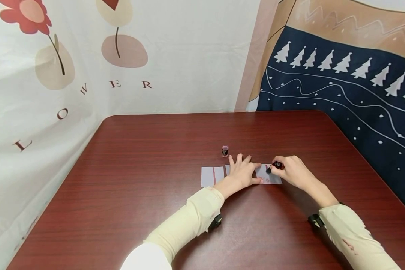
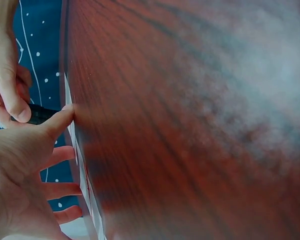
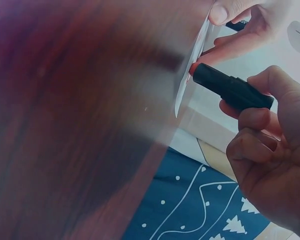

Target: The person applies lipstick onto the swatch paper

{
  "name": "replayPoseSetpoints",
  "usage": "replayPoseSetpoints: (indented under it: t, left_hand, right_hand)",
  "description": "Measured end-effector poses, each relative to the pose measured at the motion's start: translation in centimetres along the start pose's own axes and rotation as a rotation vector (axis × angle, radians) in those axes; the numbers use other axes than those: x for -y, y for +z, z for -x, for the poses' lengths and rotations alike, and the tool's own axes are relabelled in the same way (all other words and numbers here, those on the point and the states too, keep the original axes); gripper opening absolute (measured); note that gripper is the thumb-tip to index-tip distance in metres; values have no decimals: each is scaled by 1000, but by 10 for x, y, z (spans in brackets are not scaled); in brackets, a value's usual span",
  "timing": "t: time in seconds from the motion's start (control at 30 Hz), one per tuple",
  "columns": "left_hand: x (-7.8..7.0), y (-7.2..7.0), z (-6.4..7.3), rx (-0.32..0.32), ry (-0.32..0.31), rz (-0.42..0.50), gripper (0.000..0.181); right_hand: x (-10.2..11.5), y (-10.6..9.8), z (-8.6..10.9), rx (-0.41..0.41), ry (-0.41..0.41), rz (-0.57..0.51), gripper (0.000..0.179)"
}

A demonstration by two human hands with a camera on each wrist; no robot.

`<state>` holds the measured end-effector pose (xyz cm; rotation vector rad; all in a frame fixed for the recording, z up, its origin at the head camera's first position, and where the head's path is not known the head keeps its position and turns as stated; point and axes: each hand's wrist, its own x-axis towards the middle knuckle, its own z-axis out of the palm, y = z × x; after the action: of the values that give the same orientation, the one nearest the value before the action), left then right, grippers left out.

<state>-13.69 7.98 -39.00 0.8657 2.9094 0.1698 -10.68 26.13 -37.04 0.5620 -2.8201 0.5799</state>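
My right hand (image 1: 294, 171) pinches a black lipstick (image 3: 230, 89) between thumb and fingers. Its red tip touches or nearly touches the right-hand white paper (image 1: 274, 180), which bears a short red stroke and faint reddish marks. With its fingers spread, my left hand (image 1: 240, 173) rests across the papers, thumb and index finger at the left edge of the right-hand one. Under that hand a middle paper (image 1: 227, 170) is mostly hidden. Farther left lies another paper (image 1: 207, 176) with a red vertical line down it.
A small cylinder (image 1: 225, 151), pinkish on top with a black label, stands just behind the papers. Everything lies on a reddish-brown wooden table (image 1: 138, 157). A flower-printed white cloth (image 1: 189, 56) hangs behind and left, a navy tree-patterned cloth (image 1: 324, 82) at the right.
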Motion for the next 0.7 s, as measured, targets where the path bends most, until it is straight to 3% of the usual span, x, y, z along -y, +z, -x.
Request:
replayPoseSetpoints:
  t: [0.7]
  left_hand:
    - [0, -2, 2, 4, 7, 16, 56]
  right_hand:
    - [2, -2, 10, 2, -4, -13, 9]
